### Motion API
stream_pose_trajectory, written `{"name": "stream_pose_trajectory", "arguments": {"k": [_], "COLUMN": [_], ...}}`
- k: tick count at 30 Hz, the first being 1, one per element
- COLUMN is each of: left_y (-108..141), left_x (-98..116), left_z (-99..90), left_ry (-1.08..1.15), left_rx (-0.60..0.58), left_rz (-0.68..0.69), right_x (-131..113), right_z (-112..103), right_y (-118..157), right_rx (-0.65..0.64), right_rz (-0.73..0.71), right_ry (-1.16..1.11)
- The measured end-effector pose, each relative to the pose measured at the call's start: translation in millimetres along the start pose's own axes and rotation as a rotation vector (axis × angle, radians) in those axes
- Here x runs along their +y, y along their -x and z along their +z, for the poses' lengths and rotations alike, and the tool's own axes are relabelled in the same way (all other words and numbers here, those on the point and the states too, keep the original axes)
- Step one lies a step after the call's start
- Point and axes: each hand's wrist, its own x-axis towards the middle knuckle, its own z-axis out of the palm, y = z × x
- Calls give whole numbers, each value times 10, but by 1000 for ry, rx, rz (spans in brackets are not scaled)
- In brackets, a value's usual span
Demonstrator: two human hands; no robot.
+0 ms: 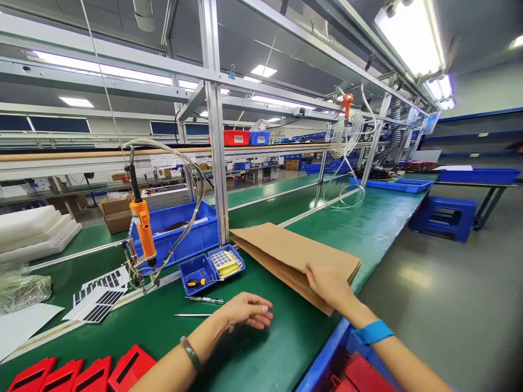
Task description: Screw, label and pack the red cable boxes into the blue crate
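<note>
My right hand [329, 284], with a blue band at the wrist, grips the near edge of a brown cardboard sheet [286, 245]. The sheet is lifted a little along that edge, over more cardboard [267, 267] beneath it. My left hand [247, 311] is above the green bench, apart from the cardboard, its fingers loosely spread with nothing in them. Just beyond it lie a pen [205, 300] and a thin metal rod [192, 315]. Behind these, a small blue tray [199, 272] holds a yellow-handled screwdriver [196, 282], next to another tray with yellow labels [226, 261].
An orange electric screwdriver [143, 231] stands in a holder at left. Several red parts with black slots [133, 370] lie at front left. A blue bin [347, 335] with red items is at the bench's near right edge. An aluminium post [215, 163] rises behind the trays.
</note>
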Motion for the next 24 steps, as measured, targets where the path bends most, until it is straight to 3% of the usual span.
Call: {"name": "stream_pose_trajectory", "arguments": {"k": [3,5,8,11,14,16,18,21,24], "left_y": [-198,-326,-422,-314,-14,232,462,718,830], "left_x": [256,440,593,567,541,607,725,865,827], "left_z": [177,314,494,592,598,568,528,500,582], "left_ry": [190,317,438,470,456,424,380,306,236], "left_rx": [114,176,259,278,194,103,3,-190,-366], "left_rz": [126,223,317,349,404,420,398,324,290], "right_x": [24,-106,-393,-506,-389,-306,-302,-447,-628], "right_z": [-420,-602,-707,-768,-972,-1200,-1457,-1786,-1937], "right_y": [108,321,751,1014,935,770,616,544,688], "right_rx": [113,136,132,107,242,363,403,339,226], "right_rz": [7,-30,-225,-430,-532,-613,-727,-892,-982], "right_ry": [-31,-48,-186,-382,-323,-159,3,116,28]}}
